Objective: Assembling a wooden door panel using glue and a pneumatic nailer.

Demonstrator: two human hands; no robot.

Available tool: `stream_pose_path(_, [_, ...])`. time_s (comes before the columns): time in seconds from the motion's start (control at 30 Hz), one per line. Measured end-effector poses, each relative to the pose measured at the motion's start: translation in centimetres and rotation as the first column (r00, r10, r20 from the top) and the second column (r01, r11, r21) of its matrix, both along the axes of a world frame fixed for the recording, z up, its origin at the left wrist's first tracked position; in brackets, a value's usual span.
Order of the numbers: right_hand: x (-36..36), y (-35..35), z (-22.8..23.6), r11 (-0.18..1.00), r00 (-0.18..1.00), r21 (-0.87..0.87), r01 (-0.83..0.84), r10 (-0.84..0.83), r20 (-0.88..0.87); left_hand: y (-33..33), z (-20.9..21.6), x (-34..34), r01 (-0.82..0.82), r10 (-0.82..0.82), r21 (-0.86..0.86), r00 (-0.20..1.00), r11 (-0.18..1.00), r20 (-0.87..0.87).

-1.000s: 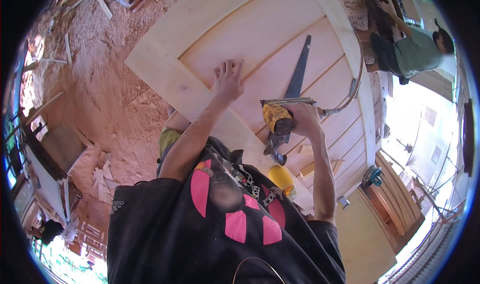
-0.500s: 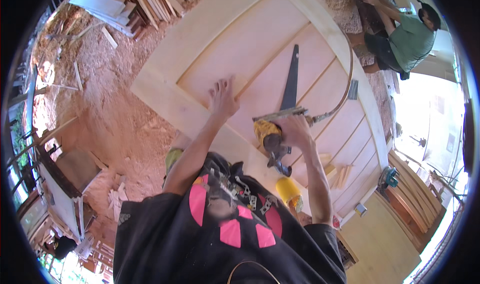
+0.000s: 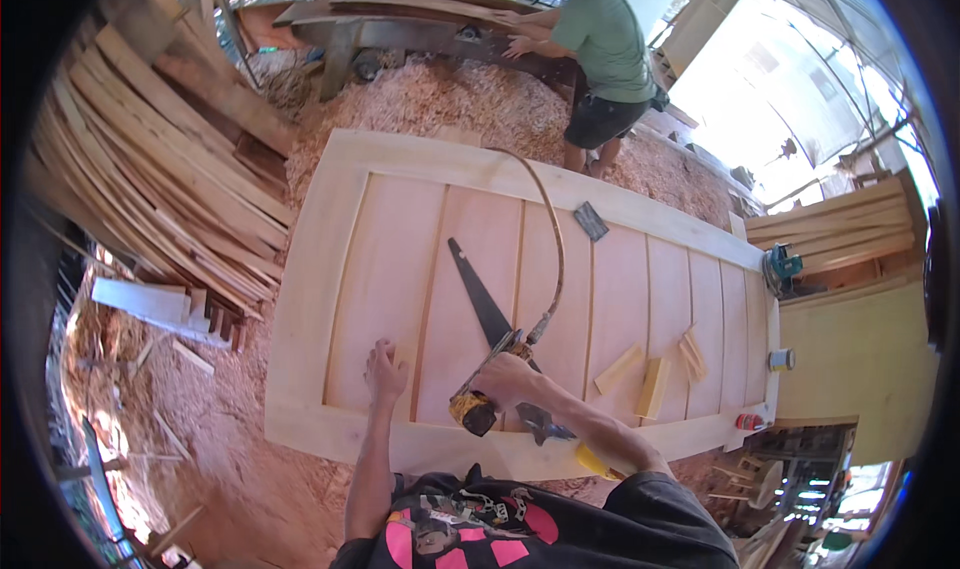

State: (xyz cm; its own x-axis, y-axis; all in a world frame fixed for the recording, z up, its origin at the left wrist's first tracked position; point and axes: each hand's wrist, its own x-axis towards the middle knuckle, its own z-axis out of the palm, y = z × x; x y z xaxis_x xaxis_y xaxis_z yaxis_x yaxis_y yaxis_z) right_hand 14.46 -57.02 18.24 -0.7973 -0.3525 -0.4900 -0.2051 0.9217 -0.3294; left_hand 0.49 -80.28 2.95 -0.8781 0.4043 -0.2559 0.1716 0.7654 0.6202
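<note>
yellow power tool [image 3: 472, 407] near the door's [image 3: 400, 259] bottom rail, nose down on the wood, hose [image 3: 553, 239] curving from its rear up across the panels toward the door's top rail. gripped from above by right hand [image 3: 505, 377], fingers wrapped tight round the body, wrist bent, forearm running back toward the door's lower right corner. left hand [image 3: 385, 369] flat on the door just left of the tool, palm down, fingers spread and holding nothing, arm straight down past the door's bottom edge. handsaw [image 3: 485, 304] lying on the door's middle panels, blade pointing up-left, handle [image 3: 545, 424] just right of the tool, under the right forearm.

compared with half a second ago: view turned, door now lying wide across the frame; left hand lower, close to the bottom rail rather than mid-panel; right hand and tool also nearer that rail; same grip on the tool.

small dark block [image 3: 590, 221] on the door near its top rail. wood offcuts [image 3: 655, 374] on the door's right panels. small can [image 3: 781, 359] at the door's right edge. stacked planks [image 3: 150, 179] left of the door. person in green shirt [image 3: 600, 49] beyond the door's top rail, hands on a bench. sawdust [image 3: 460, 99] on the ground around the door.
</note>
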Motion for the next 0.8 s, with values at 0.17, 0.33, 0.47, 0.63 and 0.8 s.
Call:
stream_pose_path(0.17, [0.1, -0.1, -0.2, 0.999, 0.997, -0.039, 0.027, -0.03, -0.076, -0.2, 0.2, -1.9, 0.039, -0.038, 0.107, 0.999, 0.993, -0.014])
stream_pose_path(0.33, [0.5, 0.1, -0.3, 0.999, 0.998, -0.039, 0.027, -0.029, -0.06, -2.3, 4.4, -1.8, 0.3, -0.302, -0.091, 0.953, 0.95, -0.012])
stream_pose_path(0.47, [0.6, -0.1, 0.0, 0.999, 0.999, -0.05, 0.021, -0.023, -0.04, -6.0, 4.3, -1.9, 0.398, -0.397, -0.125, 0.917, 0.909, 0.033])
stream_pose_path(0.63, [1.5, -0.1, -1.2, 0.999, 0.999, -0.029, 0.017, -0.017, -0.028, -7.5, 4.5, -1.4, 0.393, -0.385, -0.163, 0.919, 0.905, 0.08])
stream_pose_path(0.8, [1.1, -0.4, 0.1, 1.0, 1.0, -0.023, -0.008, 0.007, -0.001, -7.8, 4.6, -1.2, 0.411, -0.397, -0.186, 0.911, 0.893, 0.107])
